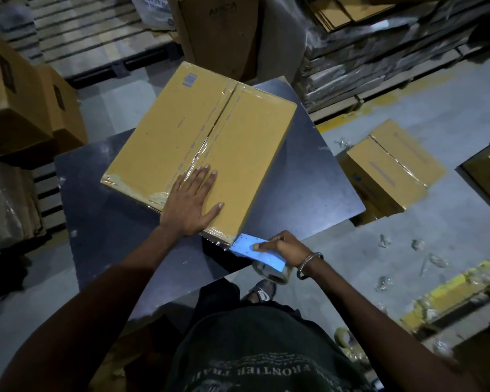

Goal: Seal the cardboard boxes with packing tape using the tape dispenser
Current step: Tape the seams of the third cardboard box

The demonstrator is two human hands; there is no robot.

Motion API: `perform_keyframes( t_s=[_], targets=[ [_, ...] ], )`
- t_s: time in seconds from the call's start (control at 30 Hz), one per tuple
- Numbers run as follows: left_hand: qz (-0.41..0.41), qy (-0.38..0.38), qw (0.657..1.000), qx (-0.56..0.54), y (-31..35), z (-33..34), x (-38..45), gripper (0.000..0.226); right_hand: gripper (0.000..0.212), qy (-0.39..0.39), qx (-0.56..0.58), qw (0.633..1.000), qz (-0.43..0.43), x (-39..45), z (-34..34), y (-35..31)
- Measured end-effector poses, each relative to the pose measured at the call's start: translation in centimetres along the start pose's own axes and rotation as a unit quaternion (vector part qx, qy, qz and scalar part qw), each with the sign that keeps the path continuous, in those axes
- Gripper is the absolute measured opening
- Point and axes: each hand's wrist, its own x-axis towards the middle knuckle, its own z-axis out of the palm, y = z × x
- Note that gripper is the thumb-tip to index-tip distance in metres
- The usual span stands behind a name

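A cardboard box lies flat on the dark bench, turned at an angle so one corner points toward the person at the near edge. The left hand is spread flat on the lid near its near end, fingers straight and wide, lying across the middle seam where clear tape already glistens; I'd say it is there to pin the box down so it does not slide while tape is pulled. The right hand grips the blue tape dispenser, fingers curled round it, with the dispenser's front end touching the box's nearest corner and the clear roll hanging below at the bench edge. A shiny strip runs along the near edge of the box to that corner, so the step in hand looks like finishing or cutting an edge strip there. Holding the dispenser low and against the corner would keep the tape taut for a clean break. Off to the right, on the floor, sits another box with its seam taped, and crumpled tape scraps are scattered around.
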Motion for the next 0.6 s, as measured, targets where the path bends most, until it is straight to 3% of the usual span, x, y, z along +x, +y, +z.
perform_keyframes(
  t_s=[0.17,0.3,0.37,0.47,0.6],
  targets=[
    [-0.008,-0.006,1.0,0.001,0.1,-0.1,0.0,0.081,0.05,-0.003,0.06,0.997,0.055,-0.3,-1.0,1.0],
    [-0.007,-0.004,1.0,0.001,0.1,-0.2,0.0,0.08,0.043,0.071,0.023,0.995,0.071,-0.3,-3.7,3.3],
    [-0.005,-0.003,1.0,0.004,0.2,-0.2,0.0,0.08,0.051,0.129,-0.065,0.989,0.03,0.1,-5.4,3.9],
    [-0.007,-0.008,1.0,0.004,0.3,-0.4,0.0,0.08,0.057,0.197,-0.32,0.925,-0.057,0.8,-8.0,3.6],
    [-0.005,-0.008,1.0,0.005,0.3,-0.3,0.0,0.08,0.048,0.236,-0.522,0.807,-0.139,2.4,-10.6,2.9]
  ],
)
